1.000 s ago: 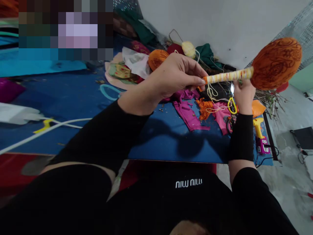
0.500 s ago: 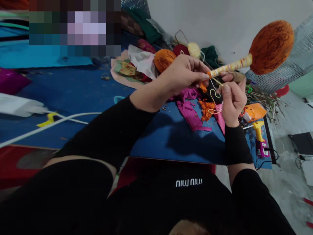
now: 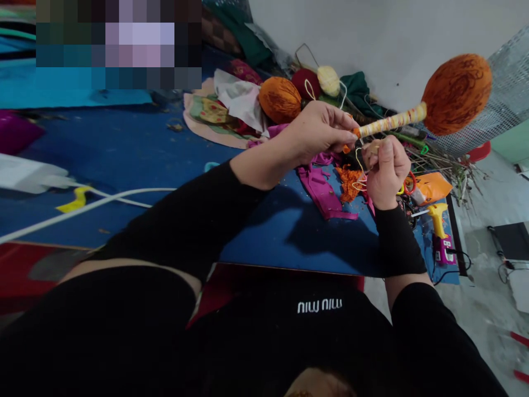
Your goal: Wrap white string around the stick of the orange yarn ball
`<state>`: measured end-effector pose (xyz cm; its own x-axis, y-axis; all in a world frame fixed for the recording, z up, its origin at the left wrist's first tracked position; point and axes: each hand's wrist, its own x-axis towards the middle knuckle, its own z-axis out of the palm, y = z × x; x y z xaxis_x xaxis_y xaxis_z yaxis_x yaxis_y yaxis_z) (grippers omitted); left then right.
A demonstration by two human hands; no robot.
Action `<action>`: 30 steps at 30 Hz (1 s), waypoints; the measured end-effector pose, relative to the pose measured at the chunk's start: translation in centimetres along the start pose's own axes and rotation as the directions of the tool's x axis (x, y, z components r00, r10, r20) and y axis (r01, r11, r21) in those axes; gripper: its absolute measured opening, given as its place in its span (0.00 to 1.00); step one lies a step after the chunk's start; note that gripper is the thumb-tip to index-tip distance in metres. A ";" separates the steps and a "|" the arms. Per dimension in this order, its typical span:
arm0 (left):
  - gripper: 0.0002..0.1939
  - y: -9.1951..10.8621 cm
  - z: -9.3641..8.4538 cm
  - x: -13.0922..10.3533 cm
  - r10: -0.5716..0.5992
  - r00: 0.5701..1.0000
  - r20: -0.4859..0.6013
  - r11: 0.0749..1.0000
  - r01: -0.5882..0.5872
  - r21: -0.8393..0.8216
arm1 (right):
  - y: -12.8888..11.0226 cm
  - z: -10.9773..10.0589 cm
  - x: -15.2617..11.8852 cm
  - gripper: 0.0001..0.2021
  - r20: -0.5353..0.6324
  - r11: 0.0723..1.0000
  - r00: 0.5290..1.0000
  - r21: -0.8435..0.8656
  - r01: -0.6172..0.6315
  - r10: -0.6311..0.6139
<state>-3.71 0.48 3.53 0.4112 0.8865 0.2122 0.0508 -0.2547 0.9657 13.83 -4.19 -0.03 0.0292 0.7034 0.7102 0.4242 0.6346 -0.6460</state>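
My left hand [image 3: 324, 129] pinches the lower end of a yarn-wrapped handle [image 3: 392, 120], where a bit of orange cloth shows. At the handle's far end is an orange cloth-covered ball [image 3: 458, 95] with dark swirls, raised to the upper right. Just below the handle, my right hand [image 3: 387, 168] is closed on a thin pale yellow yarn [image 3: 359, 160], which runs to the wrapped end and also hangs down. Under my hands lie a crumpled orange scrap [image 3: 351, 184] and magenta cloth strips [image 3: 320, 190].
Behind are another orange ball [image 3: 280, 100], a dark red ball [image 3: 306, 82] and a yellow yarn ball [image 3: 329, 81]. To the right lie an orange packet [image 3: 433, 187], a yellow and purple glue gun [image 3: 438, 220] and dry twigs [image 3: 458, 165]. A white cable [image 3: 103, 201] crosses the blue table [image 3: 124, 143].
My right hand has moved down and left, its fingers now under the wrapped end. The orange ball on the handle has dipped slightly. My left hand keeps its pinch.
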 end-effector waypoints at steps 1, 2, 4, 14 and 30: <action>0.09 0.0 0.1 0.0 -0.015 1.000 -0.011 0.999 0.015 -0.045 | -0.2 0.0 -0.2 0.29 -0.008 1.000 1.000 0.004 0.007 -0.007; 0.07 0.0 0.2 0.0 -0.032 0.999 -0.014 0.995 0.030 -0.097 | -0.5 0.1 -0.4 0.29 -0.019 1.000 1.000 0.016 0.017 -0.016; 0.06 -0.2 0.3 0.1 -0.058 0.998 -0.007 0.981 0.056 -0.187 | -1.1 0.3 -0.7 0.28 -0.040 0.998 0.999 0.048 0.034 -0.032; 0.06 -0.8 1.4 0.3 0.028 0.999 -0.023 0.986 -0.031 -0.162 | -3.2 0.5 -1.7 0.30 0.060 1.000 0.998 -0.017 -0.014 0.015; 0.09 -0.5 1.2 -0.6 0.117 0.991 -0.067 0.906 -0.079 0.416 | -3.7 -3.1 2.2 0.24 0.117 0.994 0.987 0.006 0.110 -0.110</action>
<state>-2.90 -0.42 2.69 0.3529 0.8742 0.3336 0.3916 -0.4618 0.7959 15.10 -5.99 4.76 -0.1235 0.6620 0.7393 0.4194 0.7100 -0.5657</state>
